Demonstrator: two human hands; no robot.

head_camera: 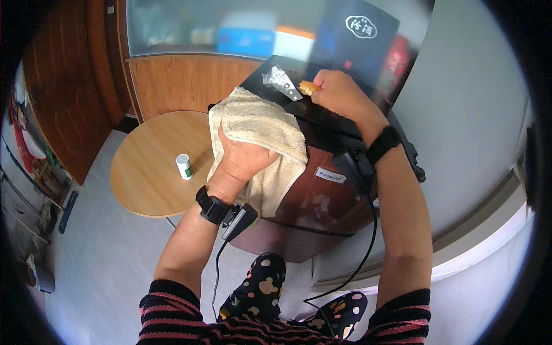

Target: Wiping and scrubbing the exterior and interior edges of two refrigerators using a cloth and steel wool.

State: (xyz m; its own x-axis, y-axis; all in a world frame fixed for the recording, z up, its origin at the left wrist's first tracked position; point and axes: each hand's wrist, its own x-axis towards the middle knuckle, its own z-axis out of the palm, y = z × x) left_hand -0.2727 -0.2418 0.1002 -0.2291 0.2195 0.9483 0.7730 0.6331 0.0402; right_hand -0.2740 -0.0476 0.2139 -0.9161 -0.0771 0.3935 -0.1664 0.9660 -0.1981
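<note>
My left hand (246,157) holds a cream terry towel (263,120), with its fingers hidden under a fold. The towel drapes over the left front of a cabinet with a glossy black top and dark red front (319,202). Between the fingers and thumb of my right hand (343,92) is a golden-brown piece (308,88), possibly food or a wrapped item. Just left of that piece, a crumpled silver blister pack (282,82) lies on the black top. Both wrists carry black straps with cabled devices.
A round wooden table (151,172) stands at the left, bearing a small white bottle (184,166) with a green label. Behind the cabinet are a dark blue box (358,47) and a glass-topped wooden partition (181,82). Cables (373,241) hang from both wrists.
</note>
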